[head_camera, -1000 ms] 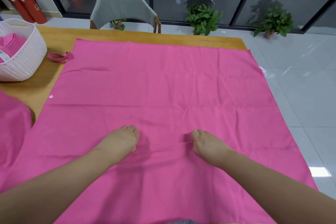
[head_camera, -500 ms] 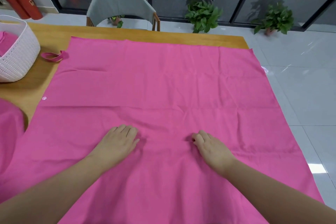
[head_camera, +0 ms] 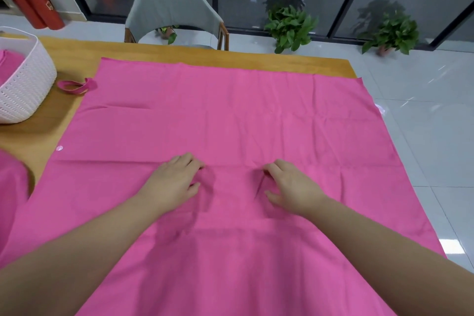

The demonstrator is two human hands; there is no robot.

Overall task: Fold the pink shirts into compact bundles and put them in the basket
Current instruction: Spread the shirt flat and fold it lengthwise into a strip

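Head view: a large flat pink fabric shirt (head_camera: pixel 256 115) lies spread across the wooden desk (head_camera: pixel 38 136), right of the white woven plastic basket (head_camera: pixel 28 84). Left hand (head_camera: pixel 171 182) and right hand (head_camera: pixel 295 187) rest mid-shirt, curled fingers (head_camera: pixel 191 161) pinching fabric.

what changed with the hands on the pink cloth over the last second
Both hands went from lying knuckles-down to fingers curling into the spread pink cloth: the left hand and the right hand now bunch small puckers of it. The cloth stayed flat on the wooden table, the white woven basket unmoved.
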